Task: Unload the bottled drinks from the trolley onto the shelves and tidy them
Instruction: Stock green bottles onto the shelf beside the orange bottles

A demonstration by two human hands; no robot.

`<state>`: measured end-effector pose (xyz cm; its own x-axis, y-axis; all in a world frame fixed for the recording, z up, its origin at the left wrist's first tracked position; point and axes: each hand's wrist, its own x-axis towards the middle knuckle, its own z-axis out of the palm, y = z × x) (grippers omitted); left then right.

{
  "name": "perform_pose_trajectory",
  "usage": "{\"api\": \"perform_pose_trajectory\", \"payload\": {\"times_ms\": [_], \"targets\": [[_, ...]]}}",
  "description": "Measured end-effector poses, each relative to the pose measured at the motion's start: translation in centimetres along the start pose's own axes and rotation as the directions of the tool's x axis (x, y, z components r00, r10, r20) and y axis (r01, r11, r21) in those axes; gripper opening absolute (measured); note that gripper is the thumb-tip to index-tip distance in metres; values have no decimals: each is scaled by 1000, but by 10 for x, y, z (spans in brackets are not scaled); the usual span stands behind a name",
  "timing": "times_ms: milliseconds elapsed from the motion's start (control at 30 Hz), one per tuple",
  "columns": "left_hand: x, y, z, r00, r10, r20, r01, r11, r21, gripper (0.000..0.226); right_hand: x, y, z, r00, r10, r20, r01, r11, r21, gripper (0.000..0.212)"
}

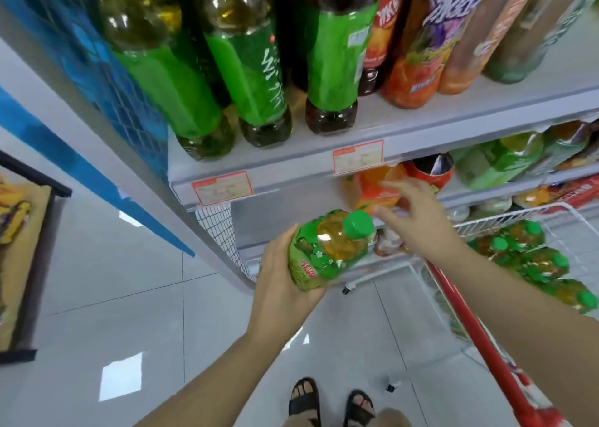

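the left hand (285,264) grips a green-capped bottle (330,248) of amber drink, fingers curled round its green flowered label, above the floor before the lower shelf. just beyond, the right hand (418,219) hangs with fingers loosely spread, holding nothing; it may touch the orange bottle (372,186) behind. to the right, matching bottles (531,261) lie in the white wire trolley (505,215). farther up, green-labelled bottles (256,79) stand on the upper shelf (453,128).

Bottles (334,63) stand on the shelf (421,115) — the trolley (505,215), before it at right, holds more.
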<state>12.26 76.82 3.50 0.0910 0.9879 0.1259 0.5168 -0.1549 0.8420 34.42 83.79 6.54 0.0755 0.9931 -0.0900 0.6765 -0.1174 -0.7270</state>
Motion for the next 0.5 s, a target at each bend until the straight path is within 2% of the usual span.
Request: {"api": "perform_pose_trajectory", "payload": {"times_ms": [67, 133, 233, 400, 500], "targets": [[9, -15, 8, 1000, 17, -22, -17, 1000, -3, 94, 24, 20, 18, 998, -47, -43, 41, 988, -146, 55], [19, -31, 19, 998, 39, -47, -41, 999, -27, 100, 45, 37, 33, 983, -152, -106, 126, 967, -219, 61], [37, -57, 37, 988, 122, -98, -127, 991, -48, 98, 68, 56, 52, 919, -308, -245, 234, 928, -290, 63], [68, -96, 62, 934, 281, -220, -296, 954, -38, 101, 88, 72, 74, 802, -394, -448, 269, 909, -318, 59], [81, -118, 76, 906, 269, -328, -336, 927, -168, 93, 94, 80, 85, 728, -437, -529, 296, 896, -332, 51]]}}
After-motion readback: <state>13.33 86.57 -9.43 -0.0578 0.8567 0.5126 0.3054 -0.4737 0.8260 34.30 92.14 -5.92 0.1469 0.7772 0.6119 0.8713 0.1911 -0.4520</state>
